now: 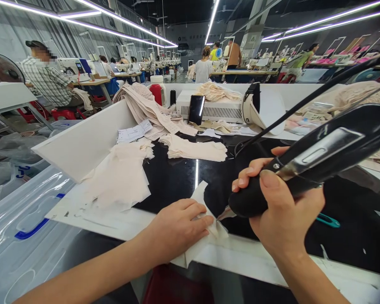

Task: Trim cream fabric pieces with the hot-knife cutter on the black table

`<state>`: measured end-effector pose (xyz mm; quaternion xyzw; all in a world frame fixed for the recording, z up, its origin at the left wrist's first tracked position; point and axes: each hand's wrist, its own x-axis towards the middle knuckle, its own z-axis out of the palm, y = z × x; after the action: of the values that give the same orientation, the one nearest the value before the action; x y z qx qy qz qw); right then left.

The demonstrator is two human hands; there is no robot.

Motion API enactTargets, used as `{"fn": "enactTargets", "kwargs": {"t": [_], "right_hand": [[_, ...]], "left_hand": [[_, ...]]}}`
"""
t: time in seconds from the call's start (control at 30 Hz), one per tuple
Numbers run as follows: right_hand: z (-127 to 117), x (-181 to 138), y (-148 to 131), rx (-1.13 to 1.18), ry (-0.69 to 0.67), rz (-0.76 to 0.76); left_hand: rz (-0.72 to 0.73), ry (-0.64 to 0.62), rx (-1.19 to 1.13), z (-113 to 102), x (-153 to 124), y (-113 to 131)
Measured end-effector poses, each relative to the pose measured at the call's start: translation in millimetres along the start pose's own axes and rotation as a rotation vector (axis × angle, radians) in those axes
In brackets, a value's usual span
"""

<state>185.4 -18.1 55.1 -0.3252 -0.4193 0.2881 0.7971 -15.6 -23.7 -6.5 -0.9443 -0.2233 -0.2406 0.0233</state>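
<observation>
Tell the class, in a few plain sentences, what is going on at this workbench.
A person works at a black table. Their left hand presses a pale fabric piece flat near the table's front edge. Their right hand grips a black corded tool, its tip down at that piece beside the left fingers. Beige cut pieces lie in piles behind, and teal snips lie to the right. Other people sit at machines farther back.

The left hand (177, 226) pressed flat on a pale fabric piece (202, 230) at the black table's (174, 177) edge; the right hand (280, 211) gripped a black corded tool (307, 164), tip touching that piece
</observation>
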Motion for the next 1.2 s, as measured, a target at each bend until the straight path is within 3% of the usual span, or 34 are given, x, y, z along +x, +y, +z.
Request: {"fn": "enactTargets", "kwargs": {"t": [0.37, 0.97, 1.2], "right_hand": [[10.2, 7.9, 2.2, 0.039, 0.041, -0.023], [18.8, 10.4, 15.5, 0.031, -0.008, -0.043], [16.3, 6.4, 15.0, -0.030, -0.034, -0.008]], "left_hand": [[-0.024, 0.015, 0.003, 0.4, -2.6, 1.5], [-0.072, 0.003, -0.028, 2.6, -5.5, 2.1], [-0.105, -0.004, 0.006, -4.0, -5.0, 28.0]]}}
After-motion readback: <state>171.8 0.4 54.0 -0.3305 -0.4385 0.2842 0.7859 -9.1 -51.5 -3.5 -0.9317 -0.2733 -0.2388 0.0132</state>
